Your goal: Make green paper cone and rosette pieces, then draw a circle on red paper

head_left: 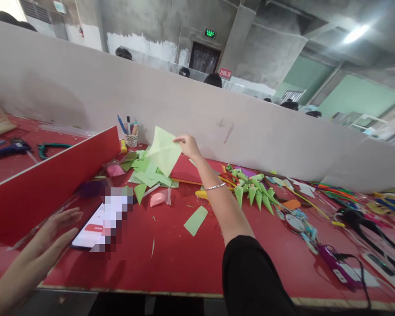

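Observation:
My right hand (188, 145) pinches the edge of a light green paper sheet (166, 151), lifted above a heap of green paper pieces (149, 173) near the partition. My left hand (54, 235) is held over the near left of the red table, fingers apart and nothing in it, beside a phone (97, 224) with a lit, partly pixelated screen. One loose green paper piece (196, 220) lies mid-table. Right of my right forearm sit several green paper cones (255, 193). A pink tape dispenser (158, 199) rests in front of the heap.
A red divider (55, 184) stands on the left, with pliers (11, 147) beyond it. A pen cup (131, 139) is by the white partition (171, 109). Cords, a purple device (339, 265) and a power strip (383, 265) lie at the right. Heads show beyond the partition.

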Available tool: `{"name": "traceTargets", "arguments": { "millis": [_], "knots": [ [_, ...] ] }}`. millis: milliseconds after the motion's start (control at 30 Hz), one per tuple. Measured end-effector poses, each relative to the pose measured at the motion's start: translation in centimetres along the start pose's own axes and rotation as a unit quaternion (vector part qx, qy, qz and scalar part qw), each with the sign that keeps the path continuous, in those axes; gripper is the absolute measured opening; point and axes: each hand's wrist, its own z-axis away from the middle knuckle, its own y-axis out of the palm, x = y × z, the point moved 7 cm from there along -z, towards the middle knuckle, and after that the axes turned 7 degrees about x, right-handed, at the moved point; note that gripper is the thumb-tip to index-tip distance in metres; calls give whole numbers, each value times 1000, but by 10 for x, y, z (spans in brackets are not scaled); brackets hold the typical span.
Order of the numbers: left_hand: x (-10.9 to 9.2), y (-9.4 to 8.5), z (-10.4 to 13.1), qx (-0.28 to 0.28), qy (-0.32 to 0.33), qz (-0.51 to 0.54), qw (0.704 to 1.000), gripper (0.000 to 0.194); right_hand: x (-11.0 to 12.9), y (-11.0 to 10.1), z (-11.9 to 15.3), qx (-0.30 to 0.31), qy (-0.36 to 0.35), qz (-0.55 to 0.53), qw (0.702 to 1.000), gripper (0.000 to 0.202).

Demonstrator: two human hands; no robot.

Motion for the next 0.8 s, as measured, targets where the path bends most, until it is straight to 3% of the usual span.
{"name": "traceTargets", "arguments": {
  "millis": [100,167,300,433,533,667,800],
  "knots": [
    [-2,13,4,54,0,-5,999,28,-10,10,-5,-16,45,-1,999,36],
    [-15,21,1,74,9,-30,997,28,-24,27,-5,-17,86,6,996,36],
    [-47,28,-8,64,82,-94,990,26,-50,70,8,11,147,39,988,25],
    [-57,38,-18,84,141,-158,974,24,-57,94,26,65,160,82,981,29],
    [-69,51,-35,80,181,-280,939,30,-47,94,35,97,147,116,978,32],
    [-92,97,-65,151,262,-433,849,36,-13,94,46,149,61,148,976,33],
    [-98,130,-88,164,262,-448,839,23,17,112,77,238,-33,175,955,31]
  ]
}}
